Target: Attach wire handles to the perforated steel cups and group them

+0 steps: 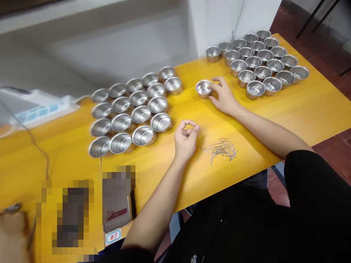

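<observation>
A small perforated metal cup (203, 87) stands on the yellow table between two groups of cups. My right hand (225, 98) is at its right side, with thumb and a finger against the rim. My left hand (187, 138) hovers nearer to me, thumb and fingertips pinched together; whatever is between them is too small to make out. Just right of it lies a loose heap of thin curved wires (222, 149). Several rows of similar cups (141, 114) fill the table's left part. More cups (263, 73) stand at the right, some showing thin wires across their tops.
A white power strip (46, 109) lies at the back left, with a cable running forward. A phone-like device (117, 215), partly pixelated, rests near the front left edge beside another pixelated dark object (71, 215). A wall and a white pillar (212, 25) border the table's back.
</observation>
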`<control>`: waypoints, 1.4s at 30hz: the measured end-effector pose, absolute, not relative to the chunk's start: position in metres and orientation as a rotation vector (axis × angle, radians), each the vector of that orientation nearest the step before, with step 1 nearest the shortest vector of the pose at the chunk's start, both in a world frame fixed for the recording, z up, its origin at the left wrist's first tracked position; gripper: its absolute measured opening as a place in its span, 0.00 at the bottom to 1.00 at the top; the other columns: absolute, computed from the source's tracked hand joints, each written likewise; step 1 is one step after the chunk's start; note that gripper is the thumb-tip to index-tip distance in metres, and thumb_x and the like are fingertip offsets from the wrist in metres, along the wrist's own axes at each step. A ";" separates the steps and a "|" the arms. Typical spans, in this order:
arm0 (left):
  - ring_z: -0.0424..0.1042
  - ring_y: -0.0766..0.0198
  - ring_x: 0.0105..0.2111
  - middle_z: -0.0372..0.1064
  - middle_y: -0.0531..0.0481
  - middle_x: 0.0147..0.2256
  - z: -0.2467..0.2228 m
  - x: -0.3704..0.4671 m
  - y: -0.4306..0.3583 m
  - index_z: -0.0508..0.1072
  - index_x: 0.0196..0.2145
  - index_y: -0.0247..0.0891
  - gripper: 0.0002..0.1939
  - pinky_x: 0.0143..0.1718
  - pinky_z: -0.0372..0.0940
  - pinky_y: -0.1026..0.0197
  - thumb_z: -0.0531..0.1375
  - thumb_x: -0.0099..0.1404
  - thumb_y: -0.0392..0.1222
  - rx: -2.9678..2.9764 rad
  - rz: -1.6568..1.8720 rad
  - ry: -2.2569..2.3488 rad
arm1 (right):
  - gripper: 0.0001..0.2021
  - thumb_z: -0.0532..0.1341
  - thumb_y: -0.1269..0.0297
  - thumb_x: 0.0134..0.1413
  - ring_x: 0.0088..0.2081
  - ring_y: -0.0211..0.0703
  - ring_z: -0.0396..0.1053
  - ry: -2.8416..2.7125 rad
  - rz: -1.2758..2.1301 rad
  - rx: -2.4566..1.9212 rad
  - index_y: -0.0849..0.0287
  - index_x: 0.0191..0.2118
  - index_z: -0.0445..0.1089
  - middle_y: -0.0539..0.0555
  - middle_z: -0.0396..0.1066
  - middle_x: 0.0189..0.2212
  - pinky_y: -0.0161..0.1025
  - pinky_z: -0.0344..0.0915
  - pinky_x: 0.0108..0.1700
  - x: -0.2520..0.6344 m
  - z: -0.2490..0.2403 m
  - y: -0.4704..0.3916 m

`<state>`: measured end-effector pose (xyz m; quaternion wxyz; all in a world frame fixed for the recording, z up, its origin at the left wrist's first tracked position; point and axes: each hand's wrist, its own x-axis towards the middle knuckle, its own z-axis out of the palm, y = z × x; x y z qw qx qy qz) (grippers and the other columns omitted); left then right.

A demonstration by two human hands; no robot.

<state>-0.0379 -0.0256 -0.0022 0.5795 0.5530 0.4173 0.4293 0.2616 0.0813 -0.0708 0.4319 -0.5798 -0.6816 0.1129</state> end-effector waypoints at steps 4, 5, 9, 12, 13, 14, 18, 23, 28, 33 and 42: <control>0.39 0.70 0.18 0.51 0.71 0.18 0.000 -0.042 -0.029 0.71 0.40 0.49 0.18 0.24 0.35 0.63 0.76 0.64 0.51 1.321 0.950 0.936 | 0.23 0.77 0.48 0.82 0.84 0.74 0.68 -1.706 0.299 -1.457 0.58 0.67 0.80 0.73 0.69 0.82 0.77 0.63 0.92 0.259 -0.065 0.073; 0.39 0.70 0.18 0.51 0.71 0.18 0.000 -0.043 -0.030 0.71 0.40 0.49 0.18 0.24 0.35 0.63 0.77 0.65 0.50 1.321 0.948 0.932 | 0.24 0.77 0.48 0.82 0.84 0.74 0.69 -1.712 0.309 -1.461 0.59 0.68 0.81 0.74 0.69 0.82 0.76 0.63 0.92 0.258 -0.062 0.071; 0.39 0.70 0.18 0.53 0.70 0.19 -0.001 -0.047 -0.033 0.72 0.41 0.49 0.20 0.24 0.34 0.62 0.80 0.68 0.49 1.295 0.975 0.911 | 0.29 0.76 0.54 0.75 0.88 0.79 0.64 -1.710 0.380 -1.478 0.55 0.74 0.79 0.72 0.65 0.86 0.81 0.59 0.94 0.255 -0.050 0.059; 0.41 0.71 0.17 0.54 0.69 0.19 -0.002 -0.048 -0.035 0.74 0.42 0.47 0.19 0.24 0.35 0.64 0.80 0.68 0.47 1.304 0.948 0.904 | 0.38 0.78 0.52 0.74 0.91 0.82 0.59 -1.724 0.439 -1.472 0.51 0.83 0.74 0.70 0.60 0.89 0.86 0.55 0.94 0.251 -0.044 0.050; 0.40 0.71 0.17 0.54 0.69 0.19 -0.002 -0.049 -0.036 0.74 0.41 0.47 0.18 0.23 0.34 0.64 0.80 0.68 0.46 1.308 0.953 0.913 | 0.41 0.78 0.50 0.74 0.92 0.84 0.56 -1.739 0.452 -1.467 0.49 0.85 0.72 0.69 0.59 0.90 0.87 0.53 0.94 0.249 -0.043 0.048; 0.40 0.72 0.17 0.54 0.69 0.19 -0.001 -0.049 -0.037 0.75 0.41 0.47 0.17 0.23 0.34 0.64 0.80 0.68 0.45 1.307 0.952 0.921 | 0.44 0.79 0.48 0.75 0.94 0.84 0.52 -1.758 0.463 -1.465 0.48 0.87 0.69 0.68 0.56 0.92 0.88 0.50 0.94 0.248 -0.042 0.046; 0.42 0.72 0.17 0.56 0.68 0.19 0.003 -0.049 -0.041 0.76 0.41 0.47 0.14 0.22 0.36 0.65 0.79 0.68 0.43 1.305 0.956 0.922 | 0.50 0.78 0.42 0.76 0.96 0.84 0.43 -1.806 0.517 -1.442 0.46 0.93 0.61 0.65 0.52 0.94 0.87 0.45 0.95 0.247 -0.040 0.038; 0.43 0.71 0.17 0.53 0.68 0.20 0.007 -0.050 -0.045 0.78 0.40 0.47 0.12 0.22 0.38 0.65 0.78 0.70 0.39 1.318 0.933 0.876 | 0.50 0.74 0.43 0.79 0.95 0.79 0.52 -1.808 0.548 -1.435 0.47 0.95 0.59 0.65 0.54 0.94 0.82 0.51 0.96 0.253 -0.036 0.025; 0.44 0.71 0.17 0.54 0.68 0.20 0.007 -0.049 -0.043 0.78 0.40 0.47 0.12 0.22 0.37 0.65 0.78 0.68 0.39 1.310 0.962 0.876 | 0.48 0.74 0.46 0.76 0.93 0.77 0.56 -1.844 0.535 -1.412 0.48 0.93 0.62 0.65 0.58 0.93 0.79 0.53 0.96 0.257 -0.035 0.025; 0.44 0.72 0.17 0.53 0.69 0.18 0.001 -0.042 -0.035 0.76 0.39 0.46 0.15 0.23 0.37 0.66 0.78 0.63 0.45 1.346 0.982 0.900 | 0.47 0.76 0.48 0.73 0.93 0.81 0.56 -1.825 0.518 -1.408 0.50 0.90 0.65 0.68 0.59 0.92 0.84 0.53 0.95 0.259 -0.042 0.040; 0.41 0.71 0.17 0.54 0.69 0.17 -0.005 -0.031 -0.014 0.75 0.37 0.46 0.16 0.23 0.34 0.63 0.76 0.57 0.49 1.411 0.988 0.879 | 0.34 0.75 0.57 0.71 0.79 0.74 0.75 -1.798 0.359 -1.384 0.53 0.78 0.74 0.70 0.71 0.81 0.77 0.73 0.87 0.264 -0.043 0.060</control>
